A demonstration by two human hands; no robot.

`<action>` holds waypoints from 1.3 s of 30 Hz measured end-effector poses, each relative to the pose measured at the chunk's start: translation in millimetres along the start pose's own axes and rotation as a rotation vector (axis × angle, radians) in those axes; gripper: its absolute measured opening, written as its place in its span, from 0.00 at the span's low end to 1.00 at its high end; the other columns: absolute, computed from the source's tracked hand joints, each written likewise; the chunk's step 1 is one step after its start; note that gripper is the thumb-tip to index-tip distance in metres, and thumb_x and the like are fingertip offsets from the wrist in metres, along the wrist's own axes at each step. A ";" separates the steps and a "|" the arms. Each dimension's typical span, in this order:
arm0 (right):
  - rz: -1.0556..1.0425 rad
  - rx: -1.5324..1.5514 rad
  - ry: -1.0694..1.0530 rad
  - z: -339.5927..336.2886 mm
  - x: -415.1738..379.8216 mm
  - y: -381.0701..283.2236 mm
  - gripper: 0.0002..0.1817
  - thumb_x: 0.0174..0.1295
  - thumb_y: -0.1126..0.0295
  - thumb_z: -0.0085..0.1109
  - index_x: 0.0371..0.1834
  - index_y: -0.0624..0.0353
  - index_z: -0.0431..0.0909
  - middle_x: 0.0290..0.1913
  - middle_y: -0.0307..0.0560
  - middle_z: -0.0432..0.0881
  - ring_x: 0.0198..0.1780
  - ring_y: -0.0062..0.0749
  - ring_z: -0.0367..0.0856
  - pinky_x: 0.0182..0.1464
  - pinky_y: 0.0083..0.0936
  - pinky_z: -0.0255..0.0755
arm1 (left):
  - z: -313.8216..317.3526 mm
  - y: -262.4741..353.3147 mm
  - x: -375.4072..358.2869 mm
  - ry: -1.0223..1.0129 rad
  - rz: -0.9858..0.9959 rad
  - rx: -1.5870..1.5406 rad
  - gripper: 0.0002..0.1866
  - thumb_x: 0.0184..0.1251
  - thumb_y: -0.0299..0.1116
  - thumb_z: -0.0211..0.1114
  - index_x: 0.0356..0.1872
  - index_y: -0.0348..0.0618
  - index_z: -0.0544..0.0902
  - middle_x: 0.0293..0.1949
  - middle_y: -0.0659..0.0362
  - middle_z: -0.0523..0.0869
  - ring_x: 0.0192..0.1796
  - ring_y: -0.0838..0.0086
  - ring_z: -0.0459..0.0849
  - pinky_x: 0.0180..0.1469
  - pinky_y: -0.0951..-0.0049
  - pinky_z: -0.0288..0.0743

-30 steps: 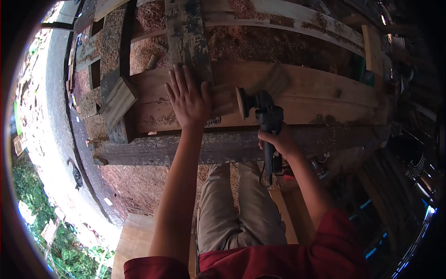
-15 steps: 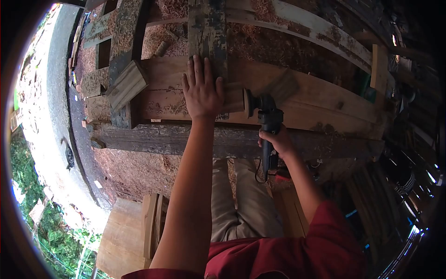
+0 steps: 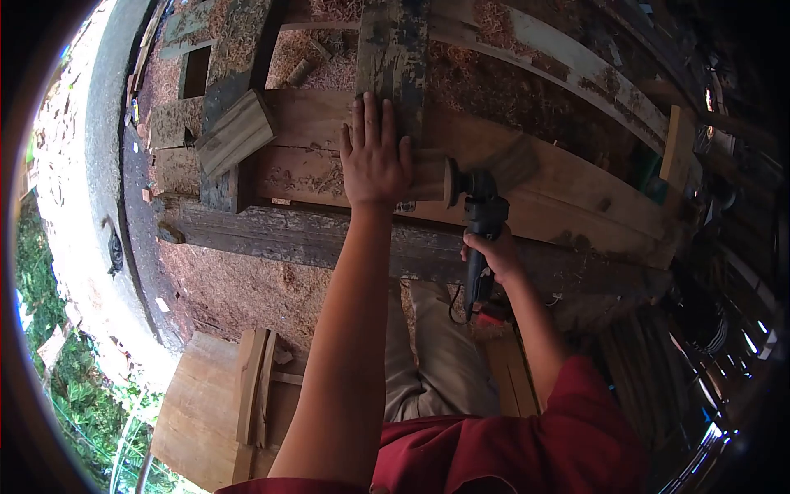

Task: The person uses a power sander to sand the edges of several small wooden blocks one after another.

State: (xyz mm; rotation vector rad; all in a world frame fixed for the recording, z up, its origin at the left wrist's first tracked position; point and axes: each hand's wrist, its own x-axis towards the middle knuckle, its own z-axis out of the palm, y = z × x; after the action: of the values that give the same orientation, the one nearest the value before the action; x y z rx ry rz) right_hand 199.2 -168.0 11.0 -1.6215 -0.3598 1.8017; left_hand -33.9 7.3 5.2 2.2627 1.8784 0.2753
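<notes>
View swung left | right hand (image 3: 492, 253) grips power tool (image 3: 485, 212) | left hand (image 3: 375, 170) flat, outspread on wooden piece (image 3: 428, 179)

Your left hand (image 3: 376, 169) lies flat, fingertips pointing away from you, over a short wood piece (image 3: 428, 174) on the plank bench (image 3: 576, 202). Your right hand (image 3: 491, 249) grips a black power tool (image 3: 485, 212); its disc (image 3: 451, 183) stands edge-up at the piece's right end, contact unclear. Wood block (image 3: 236, 134) sits slantwise to the left. Dark beam (image 3: 288, 235) along near edge. Shavings (image 3: 239, 284) cover the ground below.
</notes>
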 end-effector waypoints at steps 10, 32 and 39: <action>-0.007 -0.035 -0.009 3.3 21.3 -31.8 0.14 0.63 0.75 0.77 0.46 0.62 0.79 0.34 0.47 0.87 0.31 0.35 0.91 0.37 0.37 0.87 | -0.8 1.2 -0.9 -0.008 -0.023 -0.026 0.36 0.86 0.50 0.52 0.89 0.46 0.65 0.92 0.48 0.59 0.92 0.50 0.56 0.88 0.40 0.55; -0.062 -0.173 0.000 3.7 31.4 -54.4 0.12 0.63 0.74 0.75 0.45 0.63 0.82 0.34 0.46 0.88 0.32 0.34 0.90 0.39 0.37 0.87 | -2.4 0.9 -1.5 0.009 -0.068 -0.053 0.35 0.85 0.48 0.53 0.89 0.51 0.66 0.92 0.53 0.60 0.92 0.54 0.58 0.88 0.40 0.57; -0.038 -0.147 0.005 -1.1 10.7 -34.0 0.11 0.62 0.76 0.76 0.43 0.63 0.82 0.33 0.45 0.87 0.30 0.33 0.90 0.36 0.35 0.85 | -2.4 2.6 -1.2 0.001 -0.085 -0.075 0.35 0.86 0.46 0.51 0.90 0.53 0.65 0.92 0.54 0.61 0.93 0.56 0.57 0.89 0.39 0.53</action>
State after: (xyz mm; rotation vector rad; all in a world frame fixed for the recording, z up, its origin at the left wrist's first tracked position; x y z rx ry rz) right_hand 210.4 -136.5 23.4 -1.7063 -0.5285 1.7779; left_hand -32.3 5.7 8.1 2.1291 1.9256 0.3282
